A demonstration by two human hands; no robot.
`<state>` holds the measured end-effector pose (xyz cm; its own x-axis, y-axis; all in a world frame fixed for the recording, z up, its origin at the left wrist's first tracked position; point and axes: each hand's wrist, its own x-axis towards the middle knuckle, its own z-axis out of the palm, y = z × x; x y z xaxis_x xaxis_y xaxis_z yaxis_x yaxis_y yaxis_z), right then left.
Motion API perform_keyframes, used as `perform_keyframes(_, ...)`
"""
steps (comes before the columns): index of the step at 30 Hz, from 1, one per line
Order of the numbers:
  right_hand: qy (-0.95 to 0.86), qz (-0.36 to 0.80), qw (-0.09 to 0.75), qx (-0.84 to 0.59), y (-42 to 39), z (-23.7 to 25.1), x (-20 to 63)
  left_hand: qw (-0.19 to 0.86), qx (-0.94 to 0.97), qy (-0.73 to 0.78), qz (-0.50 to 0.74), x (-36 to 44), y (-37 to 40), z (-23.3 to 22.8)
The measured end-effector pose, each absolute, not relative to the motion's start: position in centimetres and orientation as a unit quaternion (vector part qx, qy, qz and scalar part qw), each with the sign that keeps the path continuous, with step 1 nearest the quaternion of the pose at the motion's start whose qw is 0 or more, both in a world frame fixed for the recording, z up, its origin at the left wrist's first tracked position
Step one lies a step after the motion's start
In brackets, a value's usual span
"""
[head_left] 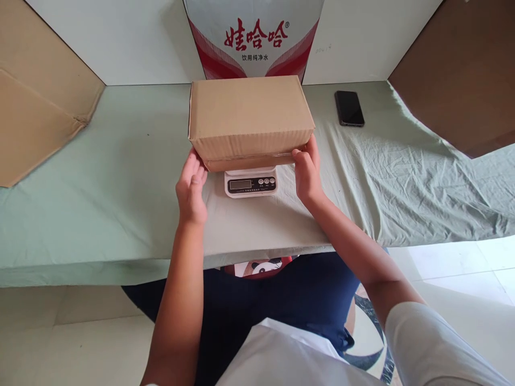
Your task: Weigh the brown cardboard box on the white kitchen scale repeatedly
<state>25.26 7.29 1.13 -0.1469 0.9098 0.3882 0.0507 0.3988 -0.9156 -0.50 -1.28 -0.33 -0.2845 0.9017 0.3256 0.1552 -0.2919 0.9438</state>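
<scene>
A brown cardboard box point(249, 107) is over a small white digital scale point(251, 185), covering most of its plate. Whether the box rests on the plate or is held just above it, I cannot tell. The scale's front shows a blank-looking display and several round buttons. My left hand point(192, 187) supports the box at its near left corner, fingers against the side and partly hidden under it. At the near right corner my right hand point(308, 169) grips the box, thumb on the front face and the other fingers round the side.
A green cloth point(120, 214) covers the table, wrinkled at the right. A black phone point(349, 108) lies at the back right. A red-and-white printed carton point(257, 40) stands behind the box. Cardboard panels rise at the left point(40, 96) and right point(462, 69).
</scene>
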Motion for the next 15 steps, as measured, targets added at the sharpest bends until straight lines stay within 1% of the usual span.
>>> perform_keyframes(3, -0.643, 0.393, 0.544, -0.369, 7.3, 0.8, 25.2, 0.315, 0.526, 0.491, 0.619, 0.0, -1.5, 0.6)
perform_keyframes(6, -0.658, 0.368, 0.538, -0.377, 8.6, 1.2, 25.1, 0.329, 0.537, 0.475, 0.614, -0.4, -0.4, 2.6)
perform_keyframes(10, -0.677, 0.322, 0.543, -0.378, 13.4, 2.9, 24.1, 0.318, 0.553, 0.487, 0.597, -2.3, 4.5, 4.8)
perform_keyframes(13, -0.673, 0.306, 0.581, -0.340, 18.7, 3.5, 22.6, 0.324, 0.538, 0.522, 0.578, -3.7, 10.2, 3.8)
perform_keyframes(15, -0.650, 0.332, 0.590, -0.346, 21.7, 2.9, 21.6, 0.321, 0.520, 0.516, 0.600, -4.2, 13.5, 2.1)
